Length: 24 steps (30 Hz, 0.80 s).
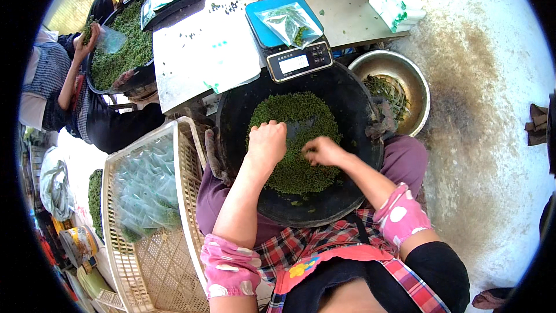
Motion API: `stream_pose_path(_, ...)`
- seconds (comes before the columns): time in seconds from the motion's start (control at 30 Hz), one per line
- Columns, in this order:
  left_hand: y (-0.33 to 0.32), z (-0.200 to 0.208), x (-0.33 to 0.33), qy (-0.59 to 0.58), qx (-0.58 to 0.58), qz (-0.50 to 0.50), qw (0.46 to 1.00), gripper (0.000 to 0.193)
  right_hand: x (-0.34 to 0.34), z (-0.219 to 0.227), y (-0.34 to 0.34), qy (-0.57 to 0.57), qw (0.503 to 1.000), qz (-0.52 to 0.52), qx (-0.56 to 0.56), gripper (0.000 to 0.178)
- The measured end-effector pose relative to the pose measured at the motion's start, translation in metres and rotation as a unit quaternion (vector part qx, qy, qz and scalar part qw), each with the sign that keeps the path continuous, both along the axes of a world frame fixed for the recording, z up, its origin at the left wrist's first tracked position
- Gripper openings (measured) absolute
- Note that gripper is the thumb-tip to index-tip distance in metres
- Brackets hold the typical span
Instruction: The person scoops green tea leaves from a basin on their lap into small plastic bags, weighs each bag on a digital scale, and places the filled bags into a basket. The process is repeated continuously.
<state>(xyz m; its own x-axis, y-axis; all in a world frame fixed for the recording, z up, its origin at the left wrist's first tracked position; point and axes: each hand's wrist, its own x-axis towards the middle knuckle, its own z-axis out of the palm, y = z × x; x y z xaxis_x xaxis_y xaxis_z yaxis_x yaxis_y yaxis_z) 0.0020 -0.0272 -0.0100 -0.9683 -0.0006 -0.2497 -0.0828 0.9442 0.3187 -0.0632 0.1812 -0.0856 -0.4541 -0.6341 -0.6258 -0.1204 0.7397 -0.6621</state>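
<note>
A wide black tub [231, 101] sits between my knees, with a layer of small green berries, like fresh peppercorns [301, 182], spread over its bottom. My left hand [267, 142] is closed in a fist above the left part of the heap; what it holds, if anything, is hidden. To its right, my right hand [324, 152] is low over the berries with its fingers curled together, slightly blurred. Between the hands shows a greyish patch that I cannot make out. Just beyond the tub, a digital scale [298, 62] bears a clear plastic bag [289, 22] with a few green berries inside.
At left stands a cream plastic crate [191, 197] with filled clear bags [147, 179]. A metal basin [425, 95] with green scraps is at right. White bags [397, 0] lie on the table [347, 17]. Far left, another person's hand [87, 43] works over a berry-filled tub [130, 78].
</note>
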Motion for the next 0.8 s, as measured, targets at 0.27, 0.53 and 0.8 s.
stream_pose_path(0.27,0.001,0.000,-0.001,0.000,0.003,-0.022,1.000,0.015,-0.103,0.163,-0.071,0.405,0.863,-0.085,-0.289,0.030)
stream_pose_path(0.53,0.001,0.002,0.001,0.012,-0.014,-0.005,1.000,0.018,-0.103,0.138,-0.073,0.273,0.875,-0.176,-0.358,0.026)
stream_pose_path(0.8,0.003,-0.006,0.001,0.003,-0.004,-0.016,1.000,0.016,0.062,-0.030,-0.027,0.142,0.981,0.126,0.029,0.052)
